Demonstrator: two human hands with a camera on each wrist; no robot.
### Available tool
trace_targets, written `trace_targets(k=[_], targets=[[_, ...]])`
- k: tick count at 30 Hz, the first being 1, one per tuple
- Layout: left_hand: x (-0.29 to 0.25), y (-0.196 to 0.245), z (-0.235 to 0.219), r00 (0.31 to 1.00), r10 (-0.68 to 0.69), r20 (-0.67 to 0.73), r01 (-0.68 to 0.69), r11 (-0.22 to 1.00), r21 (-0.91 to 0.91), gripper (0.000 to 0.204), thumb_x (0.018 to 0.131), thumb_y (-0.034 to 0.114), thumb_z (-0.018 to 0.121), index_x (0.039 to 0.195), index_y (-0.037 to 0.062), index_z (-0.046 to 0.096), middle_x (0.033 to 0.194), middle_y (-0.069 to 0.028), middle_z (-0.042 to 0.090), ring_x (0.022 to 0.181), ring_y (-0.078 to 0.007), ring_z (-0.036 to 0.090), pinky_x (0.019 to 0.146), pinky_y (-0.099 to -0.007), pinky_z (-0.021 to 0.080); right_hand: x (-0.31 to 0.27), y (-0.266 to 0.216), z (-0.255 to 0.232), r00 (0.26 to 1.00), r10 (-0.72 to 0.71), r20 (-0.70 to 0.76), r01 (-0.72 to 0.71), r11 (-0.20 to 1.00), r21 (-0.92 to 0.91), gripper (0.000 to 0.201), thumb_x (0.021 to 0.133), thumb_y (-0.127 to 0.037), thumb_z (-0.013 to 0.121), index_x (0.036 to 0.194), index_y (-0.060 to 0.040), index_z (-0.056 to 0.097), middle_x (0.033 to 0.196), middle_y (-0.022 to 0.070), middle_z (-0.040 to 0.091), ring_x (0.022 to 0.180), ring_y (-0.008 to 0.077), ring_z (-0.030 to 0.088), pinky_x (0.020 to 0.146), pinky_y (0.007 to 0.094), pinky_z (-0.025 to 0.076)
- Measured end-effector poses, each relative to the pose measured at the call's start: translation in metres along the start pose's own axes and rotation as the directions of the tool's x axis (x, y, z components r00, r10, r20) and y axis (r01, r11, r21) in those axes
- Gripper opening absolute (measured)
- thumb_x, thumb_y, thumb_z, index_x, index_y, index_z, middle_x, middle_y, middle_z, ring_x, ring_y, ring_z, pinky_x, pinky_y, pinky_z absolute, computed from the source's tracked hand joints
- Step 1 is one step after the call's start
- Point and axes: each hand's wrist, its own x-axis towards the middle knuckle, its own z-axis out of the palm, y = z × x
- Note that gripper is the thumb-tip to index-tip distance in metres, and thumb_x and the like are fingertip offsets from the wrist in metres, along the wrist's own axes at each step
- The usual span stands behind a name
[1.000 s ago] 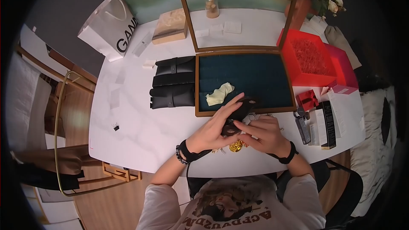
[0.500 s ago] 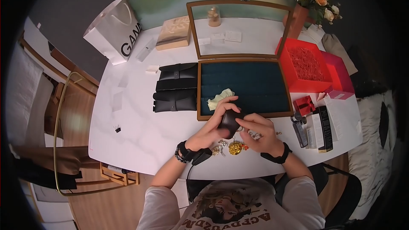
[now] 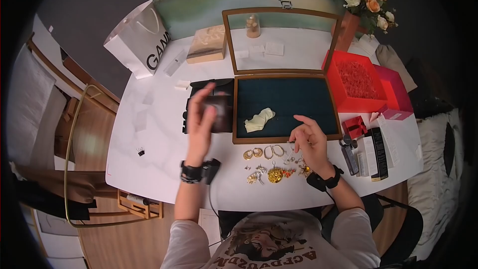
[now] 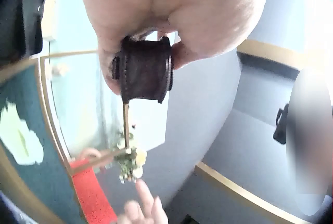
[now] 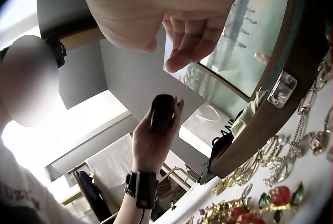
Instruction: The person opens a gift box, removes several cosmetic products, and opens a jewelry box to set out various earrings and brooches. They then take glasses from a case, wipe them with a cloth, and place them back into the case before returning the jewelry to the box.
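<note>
Between thumb and fingers my left hand (image 3: 200,127) grips a small dark brown leather case (image 4: 145,70), which overlaps the black pouches (image 3: 213,82) left of the display box in the head view. My right hand (image 3: 311,144) hovers over the jewelry near the box's front right corner, fingers loosely bent and holding nothing. A wooden display box (image 3: 234,119) with dark teal lining lies with its glazed lid raised. Inside it is a crumpled pale yellow cloth (image 3: 260,120). Gold hoop earrings (image 3: 252,154) and a gold ornament (image 3: 275,173) lie in front of it.
Right of the box stand a red box (image 3: 361,103) with shredded filler, a small red gift box (image 3: 354,126) and slim cartons (image 3: 379,157). A white paper bag (image 3: 134,45) and a beige box (image 3: 206,45) stand back left. A black clip (image 3: 141,152) lies left.
The brown leather case was held by both hands over the jewelry, first open, then folded. My left hand has carried it left toward the pouches; my right hand has let go and stayed right.
</note>
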Motion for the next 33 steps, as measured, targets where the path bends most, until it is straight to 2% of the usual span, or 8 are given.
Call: trace_targets(k=[5,10,12,21,26,28,30,33], targets=[[0.016,-0.009,-0.115,0.964,-0.108,-0.242,0.097,0.994,-0.057,0.046,0.108,0.019,0.058,0.15,0.0034,0.049,0.153,-0.0136,0.053,0.133,-0.0211,0.056,0.107,-0.0339,0.05,0.003,0.005,0.004,0.988,0.113,0.104,-0.1,0.987,-0.127,0.027,0.105,-0.011,0.062,0.129,0.0005,0.065,0.087,0.0044,0.07,0.066,0.0049,0.061,0.059,0.0229,0.049],[0.01,-0.056,-0.206,0.928,-0.3,-0.219,0.3,0.953,-0.036,0.045,0.108,0.017,0.056,0.15,0.0023,0.051,0.152,-0.0146,0.054,0.139,-0.0222,0.052,0.114,-0.0344,0.044,0.02,-0.01,0.016,0.961,0.191,0.2,-0.083,0.889,-0.451,0.023,0.1,-0.013,0.067,0.12,-0.0023,0.071,0.086,0.0064,0.072,0.064,0.0119,0.067,0.06,0.0285,0.051],[0.009,-0.067,-0.212,0.921,-0.32,-0.22,0.328,0.945,-0.003,0.044,0.108,0.017,0.056,0.15,0.0022,0.053,0.152,-0.0145,0.054,0.138,-0.0221,0.052,0.115,-0.0343,0.042,0.034,-0.017,0.022,0.954,0.176,0.243,0.014,0.782,-0.623,0.027,0.097,-0.015,0.069,0.121,-0.0039,0.072,0.087,0.0094,0.073,0.065,0.0212,0.069,0.062,0.0338,0.053],[0.001,-0.074,-0.202,0.906,-0.4,-0.14,0.418,0.897,0.142,0.044,0.109,0.017,0.049,0.151,0.0025,0.054,0.145,-0.011,0.061,0.132,-0.0177,0.056,0.113,-0.0297,0.04,0.09,0.03,0.042,0.911,0.148,0.386,0.244,0.563,-0.79,0.02,0.095,-0.016,0.067,0.108,-0.0029,0.075,0.091,0.0119,0.073,0.078,0.0347,0.071,0.069,0.0439,0.056],[-0.002,-0.085,-0.214,0.899,-0.392,-0.196,0.408,0.912,0.049,0.045,0.108,0.013,0.047,0.151,0.0014,0.053,0.145,-0.014,0.062,0.133,-0.0192,0.056,0.114,-0.0308,0.04,0.115,0.005,0.066,0.942,0.078,0.326,0.218,0.597,-0.772,0.017,0.094,-0.011,0.064,0.104,-0.002,0.074,0.097,0.0111,0.072,0.082,0.0358,0.071,0.071,0.0442,0.055],[-0.001,-0.076,-0.2,0.904,-0.358,-0.235,0.401,0.899,0.175,0.046,0.106,0.012,0.046,0.15,-0.0006,0.052,0.146,-0.0163,0.061,0.135,-0.0212,0.056,0.115,-0.0315,0.04,0.13,0.01,0.085,0.95,-0.127,0.284,0.282,0.74,-0.611,0.017,0.094,-0.009,0.063,0.105,-0.0012,0.074,0.099,0.013,0.071,0.085,0.0348,0.071,0.073,0.0431,0.055],[-0.001,-0.078,-0.199,0.909,-0.341,-0.241,0.388,0.902,0.188,0.045,0.106,0.012,0.046,0.149,-0.0006,0.053,0.146,-0.0151,0.062,0.134,-0.0205,0.055,0.115,-0.0314,0.04,0.154,0.017,0.111,0.945,-0.075,0.318,0.257,0.771,-0.583,0.022,0.094,-0.006,0.062,0.111,-0.0007,0.075,0.102,0.0177,0.072,0.091,0.0366,0.071,0.079,0.0447,0.056],[-0.003,-0.081,-0.196,0.91,-0.315,-0.269,0.372,0.907,0.196,0.044,0.106,0.013,0.047,0.148,0.0,0.054,0.145,-0.0139,0.062,0.133,-0.0198,0.055,0.114,-0.0311,0.04,0.189,0.041,0.16,0.925,-0.157,0.347,0.326,0.796,-0.51,0.03,0.091,0.0,0.061,0.117,0.0009,0.073,0.092,0.0215,0.073,0.078,0.032,0.07,0.075,0.0395,0.055]])
